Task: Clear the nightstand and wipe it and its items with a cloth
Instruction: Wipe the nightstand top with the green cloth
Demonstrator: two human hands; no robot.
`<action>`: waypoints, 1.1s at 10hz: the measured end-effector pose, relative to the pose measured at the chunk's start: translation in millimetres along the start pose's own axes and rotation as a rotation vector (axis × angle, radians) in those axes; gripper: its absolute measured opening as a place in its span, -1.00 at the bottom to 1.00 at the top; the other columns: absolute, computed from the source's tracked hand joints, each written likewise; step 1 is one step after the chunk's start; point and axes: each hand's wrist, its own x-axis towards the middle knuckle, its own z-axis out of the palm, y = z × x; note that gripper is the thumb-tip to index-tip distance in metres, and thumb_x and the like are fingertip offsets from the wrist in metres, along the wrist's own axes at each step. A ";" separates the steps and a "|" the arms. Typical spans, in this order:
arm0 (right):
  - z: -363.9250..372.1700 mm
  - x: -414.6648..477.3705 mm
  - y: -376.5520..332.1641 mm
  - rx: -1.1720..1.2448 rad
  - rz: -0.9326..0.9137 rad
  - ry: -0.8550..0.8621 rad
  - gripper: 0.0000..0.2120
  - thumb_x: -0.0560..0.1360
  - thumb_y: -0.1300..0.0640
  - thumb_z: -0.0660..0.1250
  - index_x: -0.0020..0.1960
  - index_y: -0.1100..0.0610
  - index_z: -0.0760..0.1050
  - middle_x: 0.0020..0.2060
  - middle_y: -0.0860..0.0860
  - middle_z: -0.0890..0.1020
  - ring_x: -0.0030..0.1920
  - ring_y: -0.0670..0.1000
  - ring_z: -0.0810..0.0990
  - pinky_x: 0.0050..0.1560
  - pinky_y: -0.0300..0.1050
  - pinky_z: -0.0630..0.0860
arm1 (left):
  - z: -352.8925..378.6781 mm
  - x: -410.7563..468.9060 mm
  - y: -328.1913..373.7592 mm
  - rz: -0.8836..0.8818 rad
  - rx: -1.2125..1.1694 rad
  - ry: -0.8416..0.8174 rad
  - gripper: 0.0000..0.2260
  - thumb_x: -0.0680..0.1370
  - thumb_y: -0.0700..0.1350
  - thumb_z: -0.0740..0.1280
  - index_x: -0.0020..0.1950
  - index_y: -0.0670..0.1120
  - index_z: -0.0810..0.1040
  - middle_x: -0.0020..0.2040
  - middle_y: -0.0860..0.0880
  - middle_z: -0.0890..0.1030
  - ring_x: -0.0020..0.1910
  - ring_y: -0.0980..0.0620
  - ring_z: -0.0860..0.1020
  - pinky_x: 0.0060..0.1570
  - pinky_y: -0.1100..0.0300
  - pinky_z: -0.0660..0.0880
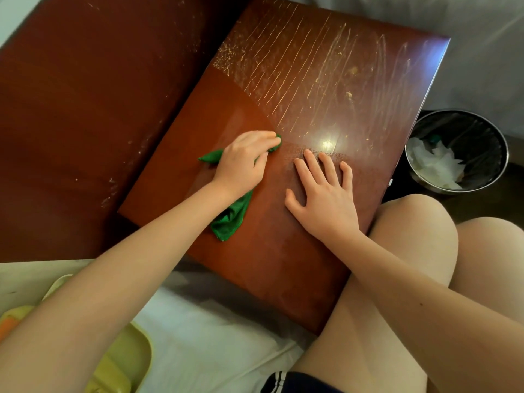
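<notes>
The nightstand (312, 89) has a reddish-brown wooden top with pale scratches and crumbs across its far half. My left hand (245, 161) presses a crumpled green cloth (229, 219) onto the top near its left edge; the cloth's ends stick out beyond the fingers and under the wrist. My right hand (323, 191) lies flat on the wood just right of it, fingers spread, holding nothing. No items stand on the top.
A black bin (456, 150) lined with a bag and holding white tissues stands right of the nightstand. A dark wooden panel (85, 95) runs along the left. My bare knees (411, 228) are at the right, a yellow-green tray (124, 361) on white bedding at lower left.
</notes>
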 end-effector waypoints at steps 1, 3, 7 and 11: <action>0.1 0.3 0.4 0.000 0.000 -0.003 -0.42 0.49 -0.15 0.02 0.41 0.11 0.34 0.43 0.07 0.34 0.44 0.14 0.25 0.41 0.17 0.00 | 1.7 -23.3 9.0 0.100 -0.056 -0.069 -0.69 0.48 -0.32 0.27 0.18 -0.15 0.61 0.16 -0.09 0.61 0.18 -0.05 0.53 0.25 0.21 0.34; 0.0 0.7 0.6 -0.004 0.000 -0.006 -0.42 0.49 -0.15 0.02 0.41 0.10 0.34 0.43 0.06 0.34 0.44 0.14 0.25 0.41 0.17 0.00 | -6.8 -18.1 -6.0 0.232 -0.140 -0.186 -0.71 0.51 -0.25 0.22 0.17 -0.18 0.61 0.16 -0.11 0.60 0.19 0.02 0.47 0.30 0.28 0.29; -1.1 1.0 0.6 0.013 0.001 -0.008 -0.45 0.50 -0.14 0.02 0.39 0.09 0.34 0.43 0.05 0.34 0.44 0.13 0.25 0.41 0.18 0.02 | -20.7 57.9 -66.7 -0.215 0.022 0.020 -0.70 0.55 -0.27 0.19 0.23 -0.16 0.57 0.22 -0.10 0.57 0.24 -0.03 0.49 0.24 0.32 0.30; -1.4 1.2 -0.1 0.014 0.006 -0.019 -0.43 0.50 -0.16 -0.02 0.41 0.08 0.33 0.44 0.05 0.33 0.45 0.14 0.23 0.43 0.19 -0.01 | -15.9 73.7 -68.4 -0.386 0.108 0.102 -0.68 0.58 -0.25 0.16 0.30 -0.12 0.52 0.28 -0.04 0.52 0.27 0.00 0.44 0.22 0.25 0.33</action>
